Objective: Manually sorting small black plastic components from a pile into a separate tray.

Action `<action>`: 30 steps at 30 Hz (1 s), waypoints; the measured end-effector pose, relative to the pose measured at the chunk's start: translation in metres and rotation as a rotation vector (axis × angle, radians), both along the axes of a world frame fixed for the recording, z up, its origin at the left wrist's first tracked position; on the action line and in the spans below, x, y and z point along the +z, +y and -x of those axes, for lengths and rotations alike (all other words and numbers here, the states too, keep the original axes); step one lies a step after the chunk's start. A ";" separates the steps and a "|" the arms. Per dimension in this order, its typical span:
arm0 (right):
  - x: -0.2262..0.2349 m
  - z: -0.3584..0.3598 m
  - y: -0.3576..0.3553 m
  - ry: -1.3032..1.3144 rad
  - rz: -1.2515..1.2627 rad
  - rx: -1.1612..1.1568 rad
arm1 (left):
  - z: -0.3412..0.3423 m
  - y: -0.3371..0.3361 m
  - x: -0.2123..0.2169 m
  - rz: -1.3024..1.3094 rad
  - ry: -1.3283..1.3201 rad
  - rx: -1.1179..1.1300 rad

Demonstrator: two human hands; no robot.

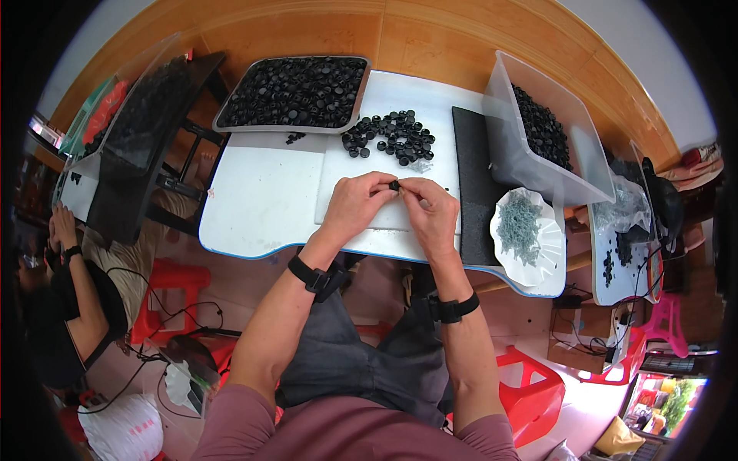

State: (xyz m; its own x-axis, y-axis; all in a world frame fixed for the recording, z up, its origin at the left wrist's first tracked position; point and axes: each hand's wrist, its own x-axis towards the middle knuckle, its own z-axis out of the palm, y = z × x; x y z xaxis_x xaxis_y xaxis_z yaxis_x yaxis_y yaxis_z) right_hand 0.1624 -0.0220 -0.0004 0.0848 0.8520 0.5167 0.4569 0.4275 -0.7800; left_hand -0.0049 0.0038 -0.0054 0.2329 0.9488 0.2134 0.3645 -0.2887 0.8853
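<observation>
My left hand (358, 203) and my right hand (430, 213) meet over the white board at the table's near edge. Between their fingertips is a small black cap (394, 185), pinched from both sides. Its details are partly covered by my fingers. Just beyond my hands lies a loose pile of round black caps (392, 134). A few small pale, clear-looking pieces (420, 166) lie at the pile's near side. To the right, a white fluted dish (546, 265) holds a heap of small grey-green pieces (519, 227).
A metal tray (223, 123) full of black caps stands at the back left. On the right are a dark mat (478, 192) and a clear plastic bin (530, 173) of black caps. Another person's hand (63, 224) is at a side table on the left. Red stools (530, 392) stand below.
</observation>
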 end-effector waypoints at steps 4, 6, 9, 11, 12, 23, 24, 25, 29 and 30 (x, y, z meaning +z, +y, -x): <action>-0.003 -0.002 0.001 -0.051 -0.051 0.011 | -0.001 0.001 0.004 0.036 -0.021 -0.008; -0.004 -0.002 0.001 -0.076 -0.068 0.004 | -0.001 0.002 0.005 0.042 0.001 0.003; -0.003 0.000 0.000 -0.113 -0.085 0.003 | 0.000 0.002 0.006 0.072 -0.001 0.007; -0.003 0.001 0.000 -0.123 -0.107 0.005 | 0.001 0.003 0.005 0.078 -0.012 -0.004; -0.003 0.001 0.000 -0.135 -0.129 0.007 | 0.001 0.004 0.005 0.083 -0.024 -0.015; -0.006 0.002 0.002 -0.227 -0.214 -0.008 | 0.002 0.006 0.007 0.106 -0.005 -0.027; -0.008 0.002 0.002 -0.257 -0.233 -0.019 | 0.002 0.006 0.008 0.106 0.002 -0.032; -0.009 0.003 0.002 -0.258 -0.232 -0.019 | 0.002 0.006 0.008 0.107 0.001 -0.032; -0.009 0.005 0.002 -0.315 -0.251 -0.048 | 0.002 0.006 0.005 0.093 -0.053 -0.021; -0.009 0.005 0.002 -0.320 -0.245 -0.044 | 0.003 0.006 0.003 0.067 -0.089 -0.011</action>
